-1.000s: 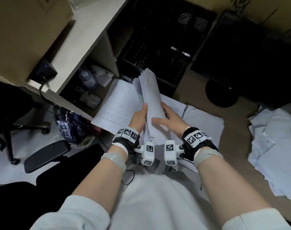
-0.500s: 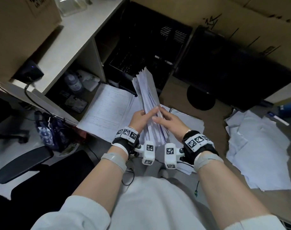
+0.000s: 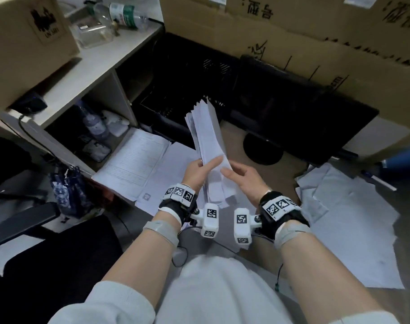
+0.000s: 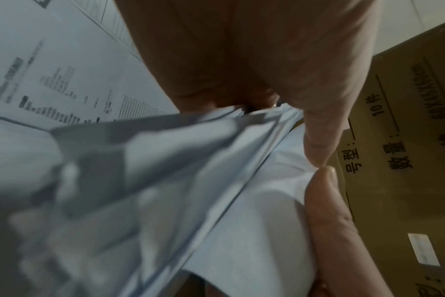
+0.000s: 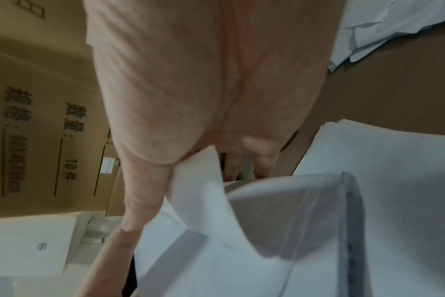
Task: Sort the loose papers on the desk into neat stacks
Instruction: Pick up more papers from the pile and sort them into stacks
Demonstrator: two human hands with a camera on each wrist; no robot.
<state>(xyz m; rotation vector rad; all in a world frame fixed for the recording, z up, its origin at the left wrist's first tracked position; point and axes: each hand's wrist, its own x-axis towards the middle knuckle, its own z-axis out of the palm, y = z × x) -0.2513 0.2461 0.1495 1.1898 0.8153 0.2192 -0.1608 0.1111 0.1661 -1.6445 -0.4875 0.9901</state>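
Observation:
A bundle of white papers (image 3: 207, 141) stands upright between both hands above the brown desk (image 3: 290, 167). My left hand (image 3: 198, 174) grips its lower left side, thumb (image 4: 315, 140) across the front and the fingers hidden behind. On the lower right, my right hand (image 3: 240, 176) pinches the bundle (image 5: 203, 193) between its thumb (image 5: 142, 191) and the fingers behind. A printed sheet (image 3: 133, 164) lies flat at the left, with more sheets under the hands. A loose, untidy pile of papers (image 3: 353, 220) covers the desk at the right.
Black crates (image 3: 176, 90) and a dark monitor (image 3: 304, 118) on a round base (image 3: 262, 148) stand behind the bundle, cardboard boxes (image 3: 292, 31) beyond them. A shelf unit (image 3: 87, 66) at the left carries a box and a bottle (image 3: 124, 15). A chair armrest (image 3: 24, 220) is at lower left.
The view has tilted up and shows more of the boxes. The bundle stays upright between the hands; my right hand has slid from the bundle's front to its right edge.

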